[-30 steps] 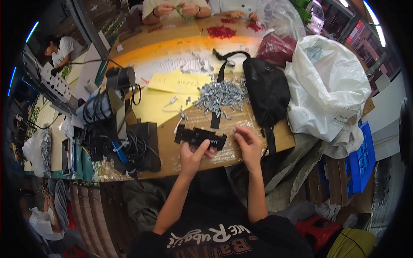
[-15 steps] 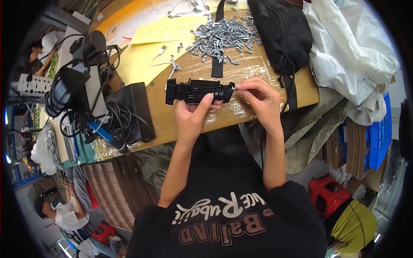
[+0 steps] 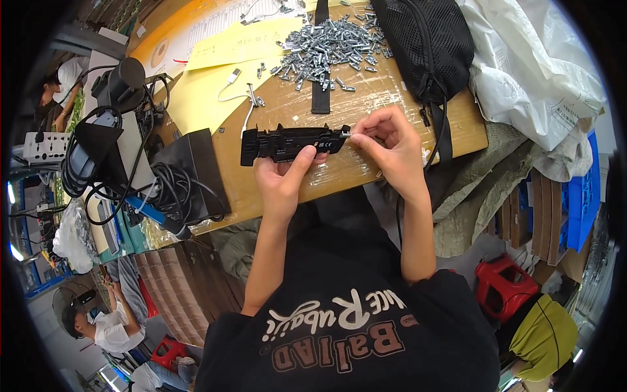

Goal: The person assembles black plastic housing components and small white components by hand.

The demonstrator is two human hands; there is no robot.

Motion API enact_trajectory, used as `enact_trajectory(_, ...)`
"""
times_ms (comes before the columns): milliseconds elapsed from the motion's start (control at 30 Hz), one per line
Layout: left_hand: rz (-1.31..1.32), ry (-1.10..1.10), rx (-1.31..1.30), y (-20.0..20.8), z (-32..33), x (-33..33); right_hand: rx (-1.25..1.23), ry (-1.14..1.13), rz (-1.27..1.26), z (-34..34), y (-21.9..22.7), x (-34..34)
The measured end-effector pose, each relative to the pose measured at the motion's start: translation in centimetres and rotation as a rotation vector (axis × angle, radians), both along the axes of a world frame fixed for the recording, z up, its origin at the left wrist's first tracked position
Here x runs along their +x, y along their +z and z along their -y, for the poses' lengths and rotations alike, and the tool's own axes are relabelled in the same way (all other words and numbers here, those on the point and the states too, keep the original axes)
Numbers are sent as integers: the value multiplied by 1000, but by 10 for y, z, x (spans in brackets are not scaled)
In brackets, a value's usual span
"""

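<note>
My left hand is closed around a long black plastic part shaped like a toy car chassis, its thumb lying on the near edge. The part is held level above the table's front area. At its right end, my right hand pinches a small silvery-grey piece between thumb and forefinger, against or just at the black end; whether it is seated there I cannot tell. Beyond both hands lies a heap of small grey metal pieces, with several strays around it.
Yellow paper sheets and a white USB cable lie at the left. A black box with tangled cables stands nearer. At right are a black mesh bag and a white plastic sack. Other people sit at far left.
The view has shifted slightly. The black part has tilted, its right end now a little higher than the left, and the silvery piece at that end shows more. Both hands keep their grip.
</note>
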State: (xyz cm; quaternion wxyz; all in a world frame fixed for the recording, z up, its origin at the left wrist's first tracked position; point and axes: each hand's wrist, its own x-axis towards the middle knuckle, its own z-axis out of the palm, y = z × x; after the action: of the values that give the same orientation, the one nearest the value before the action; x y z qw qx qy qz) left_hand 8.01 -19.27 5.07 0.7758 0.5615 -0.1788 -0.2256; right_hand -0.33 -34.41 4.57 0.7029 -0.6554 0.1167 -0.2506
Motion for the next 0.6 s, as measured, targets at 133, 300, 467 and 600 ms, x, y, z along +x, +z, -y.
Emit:
enact_trajectory(133,5,-2,-3,-1,0,-1,-12,26,-20,1,0,-1)
enact_trajectory(300,-18,9,-2,-1,-1,-2,6,47,-34,3,4,-2)
enact_trajectory(467,-13,-6,-15,0,2,-2,-33,83,-41,8,3,-1)
enact_trajectory(600,11,-66,-85,5,1,-1,-272,51,-94,4,14,-3)
